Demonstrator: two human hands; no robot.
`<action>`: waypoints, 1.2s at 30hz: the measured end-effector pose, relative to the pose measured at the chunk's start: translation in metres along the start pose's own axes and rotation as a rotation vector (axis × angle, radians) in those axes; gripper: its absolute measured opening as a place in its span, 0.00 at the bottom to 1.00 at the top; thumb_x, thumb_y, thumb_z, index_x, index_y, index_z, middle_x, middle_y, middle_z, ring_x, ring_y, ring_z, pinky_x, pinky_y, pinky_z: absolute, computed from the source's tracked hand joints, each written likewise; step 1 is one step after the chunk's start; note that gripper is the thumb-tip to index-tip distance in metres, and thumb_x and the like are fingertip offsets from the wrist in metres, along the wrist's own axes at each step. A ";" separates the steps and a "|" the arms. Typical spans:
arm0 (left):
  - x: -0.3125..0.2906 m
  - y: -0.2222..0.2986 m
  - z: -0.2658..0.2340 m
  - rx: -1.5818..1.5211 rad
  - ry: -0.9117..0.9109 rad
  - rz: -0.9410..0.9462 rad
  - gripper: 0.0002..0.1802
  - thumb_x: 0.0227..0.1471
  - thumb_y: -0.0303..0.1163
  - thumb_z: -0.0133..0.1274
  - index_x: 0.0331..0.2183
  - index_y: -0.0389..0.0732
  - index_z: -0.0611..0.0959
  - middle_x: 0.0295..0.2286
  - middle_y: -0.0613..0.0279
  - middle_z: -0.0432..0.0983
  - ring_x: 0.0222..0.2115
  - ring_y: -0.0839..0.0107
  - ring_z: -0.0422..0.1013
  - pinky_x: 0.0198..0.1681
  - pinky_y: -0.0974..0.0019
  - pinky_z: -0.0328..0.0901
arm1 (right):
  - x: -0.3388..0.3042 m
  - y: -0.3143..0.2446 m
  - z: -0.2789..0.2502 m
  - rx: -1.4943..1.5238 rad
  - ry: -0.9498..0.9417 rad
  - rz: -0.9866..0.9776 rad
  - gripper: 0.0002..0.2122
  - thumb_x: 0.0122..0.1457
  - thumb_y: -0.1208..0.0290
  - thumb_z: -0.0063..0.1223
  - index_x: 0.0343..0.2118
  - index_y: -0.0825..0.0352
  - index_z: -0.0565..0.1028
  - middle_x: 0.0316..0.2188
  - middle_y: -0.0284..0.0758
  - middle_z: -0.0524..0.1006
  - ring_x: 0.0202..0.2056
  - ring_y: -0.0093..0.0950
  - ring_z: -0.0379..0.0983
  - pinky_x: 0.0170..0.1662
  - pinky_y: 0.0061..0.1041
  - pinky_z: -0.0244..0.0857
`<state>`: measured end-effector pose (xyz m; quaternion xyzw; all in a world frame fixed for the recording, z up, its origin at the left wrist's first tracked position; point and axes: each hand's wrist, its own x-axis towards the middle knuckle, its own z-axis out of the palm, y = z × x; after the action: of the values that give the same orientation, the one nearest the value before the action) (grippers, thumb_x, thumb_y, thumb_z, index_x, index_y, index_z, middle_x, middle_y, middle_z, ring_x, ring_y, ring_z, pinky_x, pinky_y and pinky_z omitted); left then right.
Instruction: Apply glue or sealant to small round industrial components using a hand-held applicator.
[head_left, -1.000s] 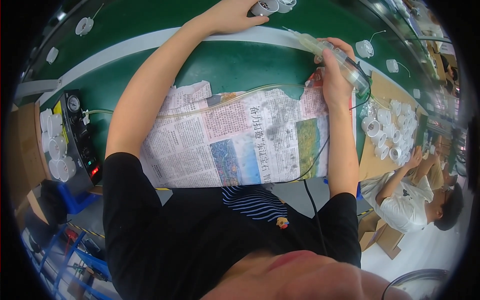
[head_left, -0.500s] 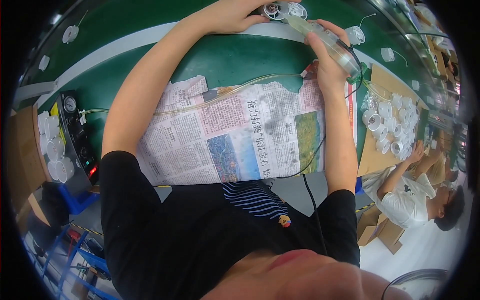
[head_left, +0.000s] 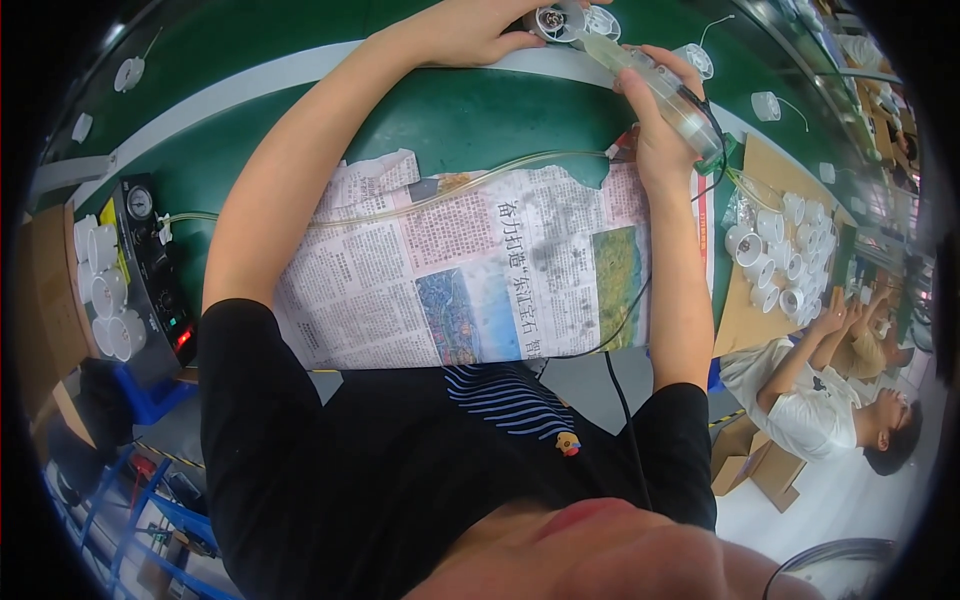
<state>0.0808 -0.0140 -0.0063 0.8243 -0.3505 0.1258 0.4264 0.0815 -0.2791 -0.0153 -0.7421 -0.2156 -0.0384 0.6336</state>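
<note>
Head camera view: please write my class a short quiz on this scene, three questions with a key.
1. Which of the person's hands holds the syringe?
2. True or false: the newspaper lies on the green table.
3. Beside the black box with a dial, the cups are: a) red, b) white, c) blue?

Key:
1. The right hand.
2. True.
3. b) white.

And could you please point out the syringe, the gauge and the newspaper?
Syringe [head_left: 680, 114], head view: on its barrel.
Gauge [head_left: 139, 203], head view: on its dial.
Newspaper [head_left: 475, 270], head view: near the sheet's middle.
</note>
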 end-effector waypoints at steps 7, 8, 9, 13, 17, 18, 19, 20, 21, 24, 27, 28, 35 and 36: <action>0.001 0.024 -0.012 0.328 0.345 -0.362 0.32 0.45 0.17 0.53 0.55 0.41 0.74 0.53 0.49 0.70 0.52 0.47 0.70 0.56 0.57 0.65 | -0.002 0.002 -0.009 0.149 -0.004 0.028 0.15 0.64 0.74 0.59 0.51 0.69 0.72 0.46 0.41 0.79 0.40 0.27 0.76 0.47 0.23 0.70; -0.002 0.029 -0.015 0.418 0.459 -0.395 0.30 0.45 0.18 0.53 0.53 0.41 0.76 0.53 0.49 0.70 0.51 0.48 0.70 0.55 0.57 0.65 | -0.001 0.002 -0.011 0.191 0.005 0.051 0.15 0.64 0.74 0.58 0.52 0.68 0.72 0.46 0.41 0.79 0.39 0.27 0.75 0.46 0.23 0.69; -0.001 0.032 -0.017 0.464 0.514 -0.411 0.29 0.45 0.18 0.53 0.52 0.40 0.76 0.53 0.49 0.70 0.50 0.49 0.70 0.55 0.57 0.65 | -0.002 0.003 -0.012 0.233 0.013 0.077 0.14 0.65 0.74 0.57 0.52 0.68 0.71 0.45 0.41 0.78 0.39 0.27 0.74 0.46 0.24 0.69; 0.002 0.027 -0.010 0.625 0.350 -0.002 0.25 0.46 0.23 0.56 0.50 0.41 0.78 0.51 0.51 0.71 0.48 0.52 0.70 0.54 0.56 0.65 | -0.002 0.005 -0.014 0.322 0.017 0.111 0.13 0.65 0.74 0.56 0.51 0.67 0.71 0.44 0.40 0.77 0.38 0.27 0.72 0.45 0.25 0.68; -0.001 0.009 0.007 0.468 0.087 0.031 0.25 0.49 0.30 0.59 0.51 0.42 0.79 0.47 0.52 0.74 0.46 0.53 0.70 0.53 0.55 0.65 | -0.003 0.006 -0.016 0.313 -0.007 0.129 0.13 0.65 0.74 0.56 0.51 0.68 0.72 0.44 0.40 0.77 0.37 0.27 0.71 0.43 0.25 0.67; -0.002 0.005 0.009 0.466 0.084 0.035 0.25 0.49 0.30 0.59 0.51 0.42 0.79 0.47 0.52 0.74 0.46 0.53 0.70 0.53 0.55 0.65 | -0.003 0.006 -0.017 0.290 0.027 0.152 0.13 0.65 0.74 0.56 0.51 0.68 0.72 0.44 0.40 0.77 0.37 0.27 0.71 0.43 0.25 0.66; -0.003 0.002 0.010 0.457 0.105 -0.005 0.25 0.49 0.32 0.60 0.51 0.42 0.79 0.46 0.52 0.75 0.46 0.53 0.70 0.52 0.55 0.66 | -0.004 0.006 -0.018 0.299 -0.006 0.131 0.13 0.65 0.74 0.56 0.51 0.68 0.72 0.44 0.40 0.77 0.37 0.27 0.71 0.43 0.25 0.66; -0.003 -0.002 0.009 0.449 0.127 -0.046 0.25 0.49 0.33 0.61 0.51 0.42 0.79 0.45 0.52 0.75 0.45 0.53 0.70 0.52 0.55 0.66 | -0.004 0.006 -0.018 0.311 -0.011 0.132 0.13 0.65 0.74 0.56 0.51 0.68 0.72 0.44 0.40 0.77 0.37 0.27 0.71 0.42 0.25 0.66; -0.003 -0.004 0.009 0.440 0.148 -0.089 0.26 0.49 0.35 0.61 0.51 0.42 0.79 0.43 0.52 0.76 0.44 0.52 0.70 0.51 0.55 0.67 | -0.004 0.006 -0.018 0.323 -0.016 0.135 0.13 0.65 0.74 0.56 0.51 0.68 0.72 0.44 0.40 0.77 0.37 0.27 0.71 0.42 0.25 0.66; -0.005 -0.006 0.011 0.529 0.173 -0.094 0.27 0.49 0.35 0.62 0.52 0.41 0.79 0.43 0.52 0.75 0.43 0.52 0.70 0.50 0.54 0.67 | -0.005 0.006 -0.018 0.344 -0.025 0.140 0.13 0.65 0.74 0.56 0.51 0.68 0.72 0.44 0.40 0.77 0.37 0.27 0.71 0.42 0.24 0.65; -0.005 -0.009 0.014 0.575 0.185 -0.066 0.28 0.48 0.35 0.62 0.53 0.41 0.78 0.42 0.51 0.75 0.43 0.52 0.71 0.50 0.54 0.67 | -0.004 0.006 -0.017 0.361 -0.033 0.131 0.13 0.65 0.74 0.57 0.50 0.68 0.72 0.45 0.41 0.77 0.37 0.27 0.71 0.42 0.24 0.65; -0.005 -0.010 0.014 0.572 0.181 -0.039 0.29 0.48 0.35 0.62 0.53 0.41 0.78 0.42 0.51 0.75 0.43 0.52 0.71 0.50 0.54 0.67 | -0.004 0.006 -0.017 0.360 -0.032 0.134 0.13 0.64 0.74 0.57 0.50 0.68 0.72 0.45 0.41 0.77 0.38 0.27 0.71 0.42 0.24 0.65; -0.004 0.000 0.007 0.383 0.179 -0.170 0.30 0.49 0.33 0.62 0.55 0.40 0.76 0.45 0.50 0.72 0.44 0.51 0.72 0.50 0.55 0.68 | -0.004 0.006 -0.018 0.367 -0.049 0.124 0.13 0.64 0.74 0.56 0.51 0.68 0.71 0.46 0.43 0.77 0.39 0.27 0.71 0.42 0.26 0.64; -0.004 0.003 0.006 0.307 0.185 -0.216 0.29 0.50 0.33 0.61 0.55 0.40 0.76 0.46 0.50 0.71 0.44 0.51 0.72 0.50 0.55 0.68 | -0.004 0.006 -0.018 0.409 -0.051 0.120 0.13 0.64 0.74 0.56 0.51 0.67 0.71 0.46 0.43 0.77 0.40 0.27 0.71 0.42 0.26 0.64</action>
<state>0.0750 -0.0181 -0.0103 0.8973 -0.1964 0.2064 0.3370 0.0838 -0.2981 -0.0187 -0.6102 -0.1904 0.0626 0.7665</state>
